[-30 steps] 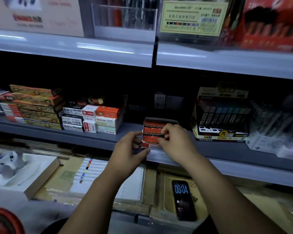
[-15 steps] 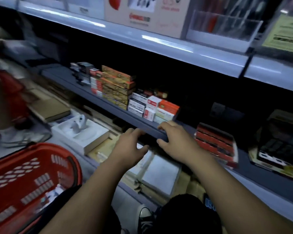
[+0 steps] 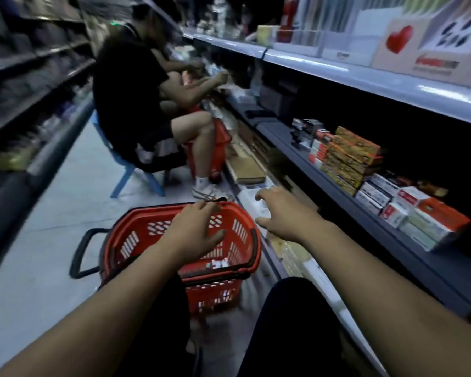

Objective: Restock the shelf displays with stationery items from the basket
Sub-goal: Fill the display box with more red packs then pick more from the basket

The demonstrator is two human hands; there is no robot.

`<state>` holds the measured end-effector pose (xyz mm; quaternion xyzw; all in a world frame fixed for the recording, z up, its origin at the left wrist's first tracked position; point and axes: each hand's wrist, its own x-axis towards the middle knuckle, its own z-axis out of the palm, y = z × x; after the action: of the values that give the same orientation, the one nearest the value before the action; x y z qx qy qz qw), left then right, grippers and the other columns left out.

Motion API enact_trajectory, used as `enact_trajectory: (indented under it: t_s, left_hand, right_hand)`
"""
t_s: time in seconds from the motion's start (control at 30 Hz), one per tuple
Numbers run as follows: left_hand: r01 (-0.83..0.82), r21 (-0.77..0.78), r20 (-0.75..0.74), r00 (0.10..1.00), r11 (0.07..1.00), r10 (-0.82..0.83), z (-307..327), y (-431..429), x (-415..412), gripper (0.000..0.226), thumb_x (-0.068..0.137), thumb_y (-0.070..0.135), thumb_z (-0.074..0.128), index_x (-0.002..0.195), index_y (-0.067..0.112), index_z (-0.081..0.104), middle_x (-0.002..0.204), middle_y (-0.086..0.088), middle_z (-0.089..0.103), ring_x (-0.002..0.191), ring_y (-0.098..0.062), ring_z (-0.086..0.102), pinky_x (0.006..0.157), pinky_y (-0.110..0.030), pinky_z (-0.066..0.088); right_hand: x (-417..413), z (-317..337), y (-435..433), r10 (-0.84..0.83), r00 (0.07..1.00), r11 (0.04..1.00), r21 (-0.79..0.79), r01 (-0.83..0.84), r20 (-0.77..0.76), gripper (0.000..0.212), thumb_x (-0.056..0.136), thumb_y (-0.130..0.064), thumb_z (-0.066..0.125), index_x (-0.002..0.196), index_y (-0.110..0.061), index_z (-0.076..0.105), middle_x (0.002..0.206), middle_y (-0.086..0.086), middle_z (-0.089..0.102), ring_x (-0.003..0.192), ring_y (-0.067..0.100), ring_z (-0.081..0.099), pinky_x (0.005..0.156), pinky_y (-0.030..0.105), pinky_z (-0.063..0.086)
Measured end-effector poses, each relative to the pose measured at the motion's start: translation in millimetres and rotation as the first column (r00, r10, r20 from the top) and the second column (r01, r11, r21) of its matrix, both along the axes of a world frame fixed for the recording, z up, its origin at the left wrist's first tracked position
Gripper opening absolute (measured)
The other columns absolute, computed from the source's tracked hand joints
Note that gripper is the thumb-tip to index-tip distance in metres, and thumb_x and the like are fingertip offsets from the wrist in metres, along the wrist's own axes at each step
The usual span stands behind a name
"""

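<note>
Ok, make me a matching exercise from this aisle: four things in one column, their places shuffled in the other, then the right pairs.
Things
1. left hand
2. right hand
3. heart-printed box
4. blue stool

Places
A. just right of the basket
B. under the seated person
C. above the basket's opening
D. on the upper shelf

Pairs: 1-C, 2-A, 3-D, 4-B.

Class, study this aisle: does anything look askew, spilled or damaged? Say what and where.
Nothing stands out. The boxes on the shelf sit in neat stacks, and the red basket stands upright, nothing spilled beside it. Blur hides finer detail.
</note>
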<state>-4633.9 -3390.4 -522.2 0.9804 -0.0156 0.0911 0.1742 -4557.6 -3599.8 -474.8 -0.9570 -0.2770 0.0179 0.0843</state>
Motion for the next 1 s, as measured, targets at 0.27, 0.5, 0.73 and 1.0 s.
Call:
enact_trajectory:
  t_s: [0.27,0.5,0.73,1.0]
  left_hand:
    - [-0.142,-0.011,-0.025,0.990,0.990,0.142,10,70,-42,0.058,0.088,0.044,0.071,0.138,0.022,0.052,0.132,-0.002,0.056,0.123,-0.023,0.052,0.103,-0.040,0.046]
    - [-0.172,-0.041,-0.155,0.974,0.984,0.164,-27,124,-31,0.059,0.090,0.041,0.072,0.142,0.024,0.048,0.140,0.001,0.051,0.129,-0.020,0.047,0.108,-0.040,0.045]
    - [-0.103,0.018,-0.370,0.924,0.995,0.102,-116,157,36,0.065,0.090,0.039,0.071,0.146,0.019,0.045,0.144,-0.004,0.050,0.132,-0.025,0.047,0.112,-0.043,0.042]
    - [-0.124,0.057,-0.674,0.728,0.991,0.130,-230,191,116,0.054,0.094,0.035,0.067,0.141,0.015,0.050,0.137,-0.011,0.056,0.124,-0.030,0.055,0.104,-0.042,0.046]
  right_hand:
    - [-18,-23,102,0.172,0.984,0.985,0.003,-0.172,-0.035,0.051,0.089,-0.035,0.067,0.134,-0.019,0.049,0.135,0.009,0.050,0.125,0.031,0.051,0.102,0.044,0.046]
    - [-2,-60,155,0.176,0.975,0.982,-0.040,-0.183,-0.134,0.056,0.091,-0.035,0.069,0.140,-0.021,0.046,0.137,0.005,0.049,0.124,0.028,0.053,0.102,0.045,0.048]
    - [28,-151,177,0.061,0.947,0.997,-0.017,-0.070,-0.315,0.056,0.090,-0.037,0.070,0.140,-0.022,0.047,0.136,0.003,0.050,0.124,0.026,0.053,0.104,0.040,0.046]
    - [92,-257,204,0.064,0.859,0.988,-0.089,-0.127,-0.508,0.053,0.088,-0.026,0.073,0.135,-0.015,0.051,0.129,0.009,0.054,0.115,0.029,0.057,0.098,0.043,0.050]
